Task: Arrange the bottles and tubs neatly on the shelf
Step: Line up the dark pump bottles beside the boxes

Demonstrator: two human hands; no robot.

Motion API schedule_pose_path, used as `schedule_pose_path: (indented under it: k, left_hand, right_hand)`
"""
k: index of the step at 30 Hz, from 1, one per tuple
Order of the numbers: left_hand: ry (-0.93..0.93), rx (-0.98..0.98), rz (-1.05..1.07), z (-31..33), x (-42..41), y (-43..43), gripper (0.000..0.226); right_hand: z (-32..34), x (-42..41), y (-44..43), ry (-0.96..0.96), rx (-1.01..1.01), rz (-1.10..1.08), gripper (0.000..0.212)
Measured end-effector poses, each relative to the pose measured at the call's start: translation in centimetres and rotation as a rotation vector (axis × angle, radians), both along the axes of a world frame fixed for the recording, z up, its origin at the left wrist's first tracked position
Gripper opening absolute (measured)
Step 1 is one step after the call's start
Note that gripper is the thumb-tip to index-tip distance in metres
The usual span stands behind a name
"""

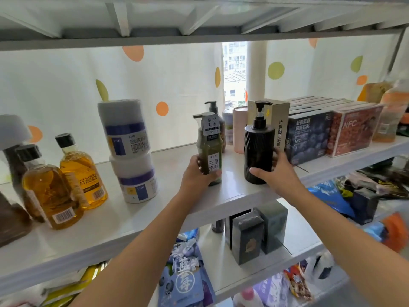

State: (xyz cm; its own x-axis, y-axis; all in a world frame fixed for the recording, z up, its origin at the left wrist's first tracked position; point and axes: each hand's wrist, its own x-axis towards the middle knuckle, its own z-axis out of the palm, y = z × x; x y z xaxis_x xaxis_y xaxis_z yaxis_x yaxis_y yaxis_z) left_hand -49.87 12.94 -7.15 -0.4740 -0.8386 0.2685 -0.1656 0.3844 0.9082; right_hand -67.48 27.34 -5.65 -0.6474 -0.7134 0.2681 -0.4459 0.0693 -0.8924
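Observation:
My left hand grips a green pump bottle with a white label, standing on the white shelf. My right hand wraps the base of a black ribbed pump bottle just to its right. A second dark pump bottle stands behind the green one. Two white tubs with blue bands are stacked one on the other at centre left. Two amber liquid bottles with black caps stand at the left.
A pink cylinder, a tall beige box and several drink cartons fill the shelf's right. Dark bottles crowd the far left edge. A shelf board runs overhead. The lower shelf holds dark boxes and snack bags.

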Motion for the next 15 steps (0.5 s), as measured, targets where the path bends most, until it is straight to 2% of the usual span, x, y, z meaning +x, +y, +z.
schedule_pose_path:
  k: [5, 10, 15]
  left_hand:
    - [-0.033, 0.001, 0.005, 0.6, 0.2, 0.2, 0.050]
    - [-0.069, -0.003, 0.001, 1.0, 0.1, 0.4, 0.048]
    - [-0.084, 0.000, -0.008, 1.3, 0.1, 0.8, 0.043]
  right_hand:
    - [0.5, -0.7, -0.7, 0.034, 0.044, 0.063, 0.085]
    - [0.4, 0.1, -2.7, 0.171, 0.011, 0.010, 0.101]
    - [0.4, -1.1, -3.0, -0.001, 0.058, 0.241, 0.098]
